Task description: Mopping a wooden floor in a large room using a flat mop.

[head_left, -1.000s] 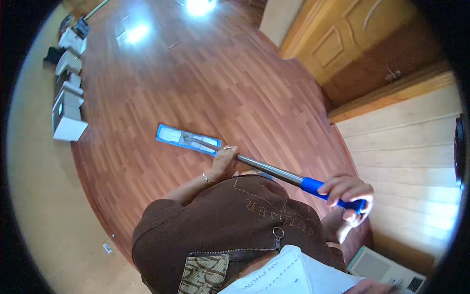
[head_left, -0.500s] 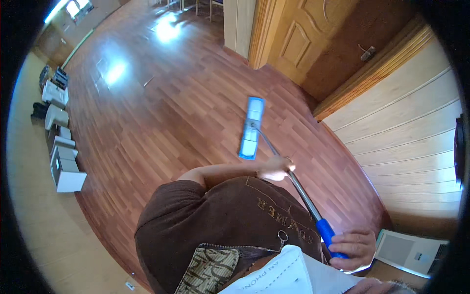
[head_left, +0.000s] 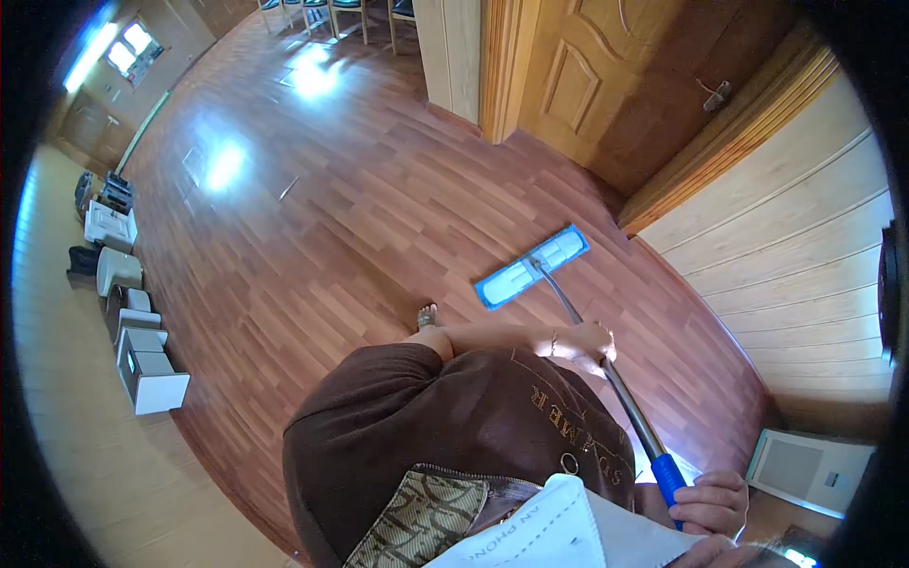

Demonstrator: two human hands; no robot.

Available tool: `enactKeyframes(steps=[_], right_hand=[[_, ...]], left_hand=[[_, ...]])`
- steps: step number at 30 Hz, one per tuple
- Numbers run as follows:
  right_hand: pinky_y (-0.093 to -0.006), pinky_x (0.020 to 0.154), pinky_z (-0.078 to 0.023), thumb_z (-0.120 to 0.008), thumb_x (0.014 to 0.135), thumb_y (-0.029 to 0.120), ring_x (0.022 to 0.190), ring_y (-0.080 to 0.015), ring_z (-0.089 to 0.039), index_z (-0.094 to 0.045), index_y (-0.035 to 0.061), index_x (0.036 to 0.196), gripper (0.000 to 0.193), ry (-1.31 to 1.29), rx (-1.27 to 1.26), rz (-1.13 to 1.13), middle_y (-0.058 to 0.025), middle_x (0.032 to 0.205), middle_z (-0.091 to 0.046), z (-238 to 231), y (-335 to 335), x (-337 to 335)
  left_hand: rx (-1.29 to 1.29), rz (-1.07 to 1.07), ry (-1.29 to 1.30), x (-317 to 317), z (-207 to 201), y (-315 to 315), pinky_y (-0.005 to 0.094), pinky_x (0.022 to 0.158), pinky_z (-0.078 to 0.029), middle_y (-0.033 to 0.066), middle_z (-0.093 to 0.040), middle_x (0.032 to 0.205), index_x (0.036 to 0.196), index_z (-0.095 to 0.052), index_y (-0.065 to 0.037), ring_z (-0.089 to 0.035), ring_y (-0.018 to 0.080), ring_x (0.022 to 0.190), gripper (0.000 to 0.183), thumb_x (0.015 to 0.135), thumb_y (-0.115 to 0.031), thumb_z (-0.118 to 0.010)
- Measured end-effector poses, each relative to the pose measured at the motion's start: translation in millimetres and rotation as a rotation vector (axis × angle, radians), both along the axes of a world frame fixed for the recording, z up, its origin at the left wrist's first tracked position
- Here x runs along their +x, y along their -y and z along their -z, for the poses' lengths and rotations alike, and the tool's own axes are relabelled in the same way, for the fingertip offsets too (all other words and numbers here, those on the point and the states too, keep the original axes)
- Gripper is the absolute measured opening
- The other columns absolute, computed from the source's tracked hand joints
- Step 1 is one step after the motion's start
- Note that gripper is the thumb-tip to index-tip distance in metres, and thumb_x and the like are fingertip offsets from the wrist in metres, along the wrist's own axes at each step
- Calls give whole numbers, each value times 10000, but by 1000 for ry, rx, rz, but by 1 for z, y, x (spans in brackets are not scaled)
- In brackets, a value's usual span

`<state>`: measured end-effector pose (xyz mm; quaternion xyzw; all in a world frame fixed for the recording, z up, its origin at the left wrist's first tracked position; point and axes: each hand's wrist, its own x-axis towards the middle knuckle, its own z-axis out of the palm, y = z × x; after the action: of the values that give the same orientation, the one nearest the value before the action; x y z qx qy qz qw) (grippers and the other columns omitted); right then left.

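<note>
A flat mop with a blue-edged, pale rectangular head (head_left: 519, 276) lies on the wooden floor ahead, slanting up to the right. Its metal pole (head_left: 632, 405) runs back toward me and ends in a blue grip (head_left: 668, 480). My left hand (head_left: 589, 343) reaches across my body and is closed round the pole partway down. At the lower right, my right hand (head_left: 712, 504) is wrapped round the blue grip. My brown top and a white sheet-like thing (head_left: 544, 532) cover the near part of the view.
A wooden door (head_left: 625, 90) with its frame and a panelled wall (head_left: 776, 265) stand to the right. A white boxy unit (head_left: 812, 471) sits at the lower right. White fixtures (head_left: 151, 379) line the left wall. Chairs (head_left: 348, 17) stand far off. My foot (head_left: 427, 316) shows on the floor.
The mop head has swung from nearly upright in view to a slant, moving right. Both hands have shifted right with the pole, still gripping it. My foot has come into view.
</note>
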<state>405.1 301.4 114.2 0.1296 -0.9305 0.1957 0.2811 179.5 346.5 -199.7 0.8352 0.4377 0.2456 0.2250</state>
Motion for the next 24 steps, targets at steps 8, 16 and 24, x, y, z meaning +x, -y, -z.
enactKeyframes(steps=[8, 16, 24], right_hand=[[-340, 584, -511, -638, 871, 372, 687, -212, -655, -480, 112, 811, 310, -93, -97, -53, -61, 797, -646, 31, -18, -91], [-403, 675, -480, -692, 823, 312, 752, -314, -655, -580, 66, 828, 271, -263, -504, 142, -104, 738, -661, 90, -2, -189], [-457, 844, -487, -685, 732, -38, 999, -349, -635, -538, 52, 960, 285, 29, -481, 61, -146, 959, -665, 153, -2, -282]], left_hand=[[-16, -316, 14, -107, 18, 12, 486, 723, -435, 24, -564, 643, 571, -501, -158, -606, 269, 763, 186, 685, -274, -593], [-81, -554, -45, -223, 43, 17, 521, 812, -401, 41, -576, 718, 643, -535, -158, -585, 275, 859, 62, 667, -186, -585], [-11, -1005, 31, -338, 106, 32, 484, 655, -441, 44, -621, 730, 659, -588, -182, -622, 297, 801, 25, 683, -184, -591]])
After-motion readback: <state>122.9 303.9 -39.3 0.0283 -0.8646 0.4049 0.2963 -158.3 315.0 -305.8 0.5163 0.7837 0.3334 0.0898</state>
